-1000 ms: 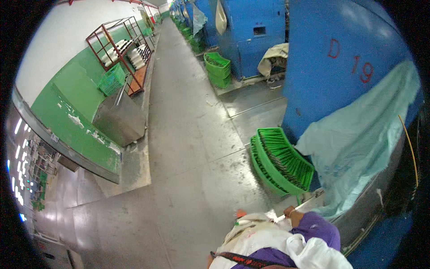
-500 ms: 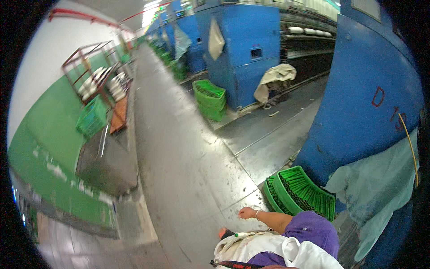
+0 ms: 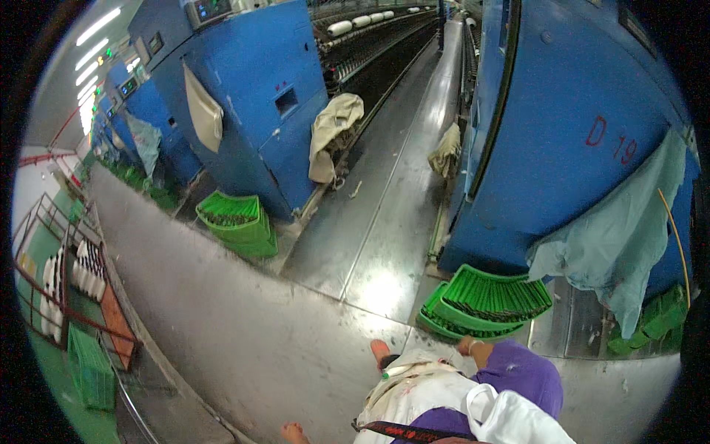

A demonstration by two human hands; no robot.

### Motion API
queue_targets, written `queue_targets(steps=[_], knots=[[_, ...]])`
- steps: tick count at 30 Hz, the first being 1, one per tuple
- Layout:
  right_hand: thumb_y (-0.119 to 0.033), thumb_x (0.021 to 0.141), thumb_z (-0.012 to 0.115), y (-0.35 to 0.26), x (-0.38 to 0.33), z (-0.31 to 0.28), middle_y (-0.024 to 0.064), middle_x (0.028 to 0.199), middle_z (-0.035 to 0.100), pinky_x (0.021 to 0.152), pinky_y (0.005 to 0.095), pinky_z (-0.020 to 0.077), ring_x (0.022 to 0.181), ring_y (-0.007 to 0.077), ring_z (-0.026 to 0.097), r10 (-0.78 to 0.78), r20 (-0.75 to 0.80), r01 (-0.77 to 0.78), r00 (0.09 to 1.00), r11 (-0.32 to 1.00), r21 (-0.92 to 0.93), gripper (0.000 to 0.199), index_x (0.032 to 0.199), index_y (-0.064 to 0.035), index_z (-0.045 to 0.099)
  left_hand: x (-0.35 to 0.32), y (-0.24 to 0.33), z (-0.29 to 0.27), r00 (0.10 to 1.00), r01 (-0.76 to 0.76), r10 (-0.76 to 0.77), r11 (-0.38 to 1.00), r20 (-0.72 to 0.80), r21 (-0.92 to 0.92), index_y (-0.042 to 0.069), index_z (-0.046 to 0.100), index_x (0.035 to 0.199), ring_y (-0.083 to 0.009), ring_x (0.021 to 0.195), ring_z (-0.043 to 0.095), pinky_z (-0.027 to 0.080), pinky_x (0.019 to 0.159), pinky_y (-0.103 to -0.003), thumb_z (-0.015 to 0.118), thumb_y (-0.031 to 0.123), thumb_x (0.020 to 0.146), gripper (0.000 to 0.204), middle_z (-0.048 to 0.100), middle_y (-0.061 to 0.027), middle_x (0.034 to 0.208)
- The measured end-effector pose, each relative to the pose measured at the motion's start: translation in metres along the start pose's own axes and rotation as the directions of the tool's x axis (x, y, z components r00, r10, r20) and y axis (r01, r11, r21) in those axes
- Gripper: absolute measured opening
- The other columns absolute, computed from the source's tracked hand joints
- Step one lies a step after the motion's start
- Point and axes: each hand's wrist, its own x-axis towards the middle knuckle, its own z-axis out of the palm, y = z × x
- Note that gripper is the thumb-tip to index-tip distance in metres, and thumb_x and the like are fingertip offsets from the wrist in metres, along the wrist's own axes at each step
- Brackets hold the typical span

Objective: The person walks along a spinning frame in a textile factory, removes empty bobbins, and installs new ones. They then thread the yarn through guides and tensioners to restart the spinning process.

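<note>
My right hand [image 3: 467, 345], with a pale bracelet at its wrist and a purple sleeve above, hangs low beside a stack of green plastic crates [image 3: 492, 325]. Its fingers are loosely bent and hold nothing that I can see; whether they touch the crate rim I cannot tell. The top crate [image 3: 497, 292] is full of slim green tubes with dark ends. At the lower edge, my left hand [image 3: 294, 432] shows only in part, over the grey floor, its fingers apart and seemingly empty. A pale apron [image 3: 414, 392] covers my front.
Blue machines [image 3: 244, 89] flank an aisle [image 3: 377, 214] leading away ahead. Another green crate stack [image 3: 238, 226] stands at the left machine's corner. A teal cloth [image 3: 614, 229] hangs on the right machine, beige cloths on the left one. At far left is a rack [image 3: 55, 281] with white bobbins.
The view has swung to the right, so the aisle between the machines now opens ahead. My right hand has come closer to the green crates. My left hand has entered at the lower edge.
</note>
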Motion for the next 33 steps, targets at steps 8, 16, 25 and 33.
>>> queue_targets(steps=[8,16,25,33], knots=[[-0.02,0.077,0.065,-0.149,0.074,-0.072,0.0088,0.067,0.066,0.053,0.036,0.0497,0.057,0.0206,0.061,-0.323,0.188,0.372,0.927,0.748,-0.549,0.015,0.067,-0.0098,0.068,0.023,0.089,0.3,0.61,-0.354,-0.036,0.881,0.792,0.313,0.005,0.055,0.114,-0.0185,0.078,0.061,0.052,0.068,-0.031,0.057,0.023,0.089,0.031,0.063,-0.0078,0.088],[-0.016,0.084,0.064,-0.281,0.102,-0.137,0.0027,0.072,0.062,0.057,0.0278,0.0473,0.061,0.011,0.056,0.208,-0.281,0.178,0.937,0.41,0.895,0.015,0.088,-0.0015,0.064,0.028,0.124,0.341,-0.091,-0.963,-0.719,0.241,0.689,0.124,0.002,0.06,0.112,-0.0183,0.085,0.06,0.047,0.077,-0.03,0.054,0.033,0.09,0.039,0.065,-0.0055,0.094],[-0.019,0.071,0.06,-0.265,-0.063,0.153,0.0068,0.068,0.066,0.052,0.039,0.0483,0.06,0.0257,0.063,0.378,-0.182,-0.345,0.908,0.919,0.188,0.01,0.066,-0.0177,0.069,0.087,0.181,0.375,-0.412,-0.897,-0.896,0.366,0.168,-0.249,0.003,0.062,0.11,-0.0159,0.086,0.058,0.045,0.075,-0.028,0.056,0.036,0.089,0.039,0.064,-0.0019,0.094],[-0.045,0.088,0.051,-0.322,-0.225,0.3,0.0052,0.076,0.068,0.057,0.0362,0.0511,0.07,0.0178,0.064,0.524,0.601,-0.472,0.603,-0.372,0.799,0.039,0.081,-0.0116,0.069,-0.132,0.121,0.377,-0.159,-0.974,-0.984,0.17,-0.081,-0.148,0.001,0.061,0.114,-0.0196,0.097,0.057,0.044,0.087,-0.029,0.056,0.025,0.089,0.035,0.063,-0.0084,0.108]])
